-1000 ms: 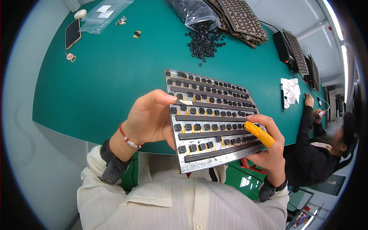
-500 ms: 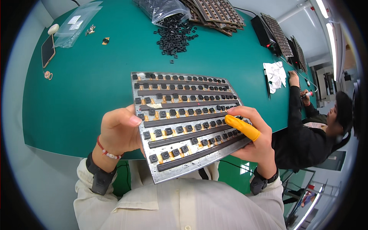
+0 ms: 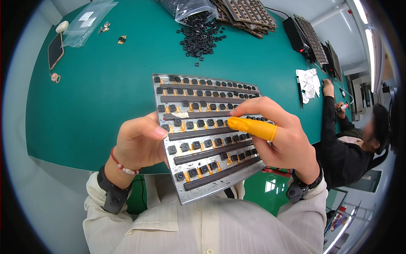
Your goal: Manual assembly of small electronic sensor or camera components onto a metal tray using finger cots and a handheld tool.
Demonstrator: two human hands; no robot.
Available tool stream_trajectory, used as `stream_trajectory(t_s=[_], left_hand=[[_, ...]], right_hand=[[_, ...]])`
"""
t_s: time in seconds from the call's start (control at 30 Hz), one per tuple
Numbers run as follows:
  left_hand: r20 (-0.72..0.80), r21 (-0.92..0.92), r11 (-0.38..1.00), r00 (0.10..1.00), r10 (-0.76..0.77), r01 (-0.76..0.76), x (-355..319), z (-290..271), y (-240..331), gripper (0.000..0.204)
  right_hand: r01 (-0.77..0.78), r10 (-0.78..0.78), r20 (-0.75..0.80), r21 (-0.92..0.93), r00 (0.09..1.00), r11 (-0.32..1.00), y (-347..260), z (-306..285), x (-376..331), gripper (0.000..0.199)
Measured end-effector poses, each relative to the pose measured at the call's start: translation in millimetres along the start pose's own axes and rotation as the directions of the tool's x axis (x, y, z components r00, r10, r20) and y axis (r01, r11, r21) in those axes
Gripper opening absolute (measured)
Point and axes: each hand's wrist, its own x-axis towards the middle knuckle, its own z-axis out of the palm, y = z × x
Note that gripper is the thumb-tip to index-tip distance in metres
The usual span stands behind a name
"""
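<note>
A metal plate [image 3: 191,196] is held tilted in front of me over the table's near edge. It carries rows of small black square camera modules [image 3: 196,144] with gold flex strips, parted by dark grey bars. My left hand [image 3: 141,137] grips the plate's left edge, thumb on top and the other fingers hidden beneath. Across the plate's right part reaches my right hand [image 3: 281,131]. Two of its fingers are stretched out, one in a yellow finger cot [image 3: 251,127], their tips at the middle rows. I see nothing held between them, and some modules are covered by this hand.
Beyond the plate, loose black square parts [image 3: 198,42] spill from a clear bag [image 3: 194,12] on the green table [image 3: 105,93]. Stacked trays [image 3: 249,15] stand beside it. A phone [image 3: 55,51] lies far left, tweezers [image 3: 300,91] and white cloth [image 3: 309,82] right, near a co-worker [image 3: 344,144].
My right hand has left the plate's right edge and moved left over the modules. My left hand keeps its grip. The plate appears slightly further right in view.
</note>
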Motion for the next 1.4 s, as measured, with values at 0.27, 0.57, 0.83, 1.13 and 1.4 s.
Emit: stream_trajectory(t_s=[0.27, 0.57, 0.83, 1.13, 1.4], left_hand=[[-0.084, 0.032, 0.999, 0.996, -0.028, 0.031, -1.2, 0.9, 0.0, 0.070], [-0.171, 0.070, 0.996, 0.983, 0.068, -0.056, 1.8, 8.8, -2.3, 0.069], [-0.084, 0.043, 0.999, 0.996, 0.025, -0.022, 3.6, 2.5, 1.5, 0.071], [0.009, -0.050, 0.997, 0.998, 0.061, -0.061, -1.1, -13.4, 5.5, 0.070], [-0.113, 0.051, 0.996, 0.991, 0.077, -0.072, -3.1, -15.0, 4.9, 0.071]], right_hand=[[0.062, -0.065, 0.028, 0.095, 0.997, 0.994, 0.9, 15.9, 23.4, 0.039], [0.078, -0.100, 0.076, 0.247, 0.992, 0.966, 10.5, 20.9, 39.9, 0.010], [0.047, -0.047, 0.136, -0.002, 0.990, 0.999, 11.7, -3.2, 42.7, 0.018], [-0.284, 0.292, -0.115, 0.080, 0.950, 0.956, 35.9, -15.0, -22.6, 0.034], [-0.389, 0.413, -0.186, 0.151, 0.892, 0.909, 30.2, -17.4, -69.6, 0.024]])
